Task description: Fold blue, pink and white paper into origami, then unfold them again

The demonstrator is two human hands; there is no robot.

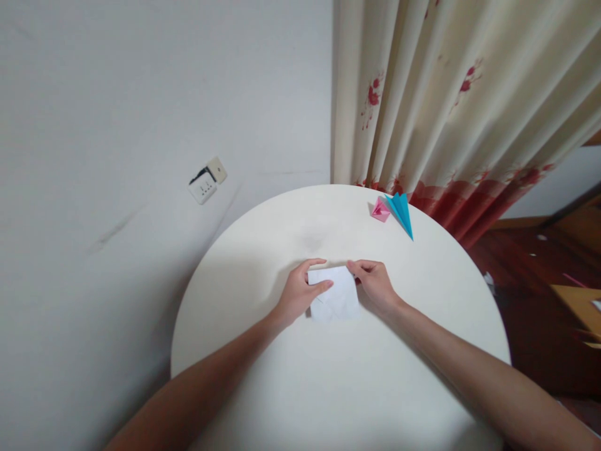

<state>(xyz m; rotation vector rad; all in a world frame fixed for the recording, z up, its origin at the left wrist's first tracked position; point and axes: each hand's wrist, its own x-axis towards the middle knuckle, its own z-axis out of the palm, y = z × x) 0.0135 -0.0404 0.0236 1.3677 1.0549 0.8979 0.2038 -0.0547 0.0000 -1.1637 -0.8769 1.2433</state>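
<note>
A small, roughly square piece of white paper (335,299) with faint creases is held between my hands over the middle of the round table. My left hand (298,289) grips its left side, thumb lying across the front face and fingers behind the upper left edge. At the upper right corner, my right hand (374,280) pinches the paper between thumb and fingers; those fingers are partly hidden. Farther back on the table lie a pink folded paper piece (380,210) and a blue paper plane (401,215), side by side.
The white round table (244,250) stands close to a white wall (154,94) with a socket (203,187). A cream curtain (422,113) with red flowers hangs behind the table's right side. At the far right, a wooden piece of furniture (575,307) stands on the dark floor.
</note>
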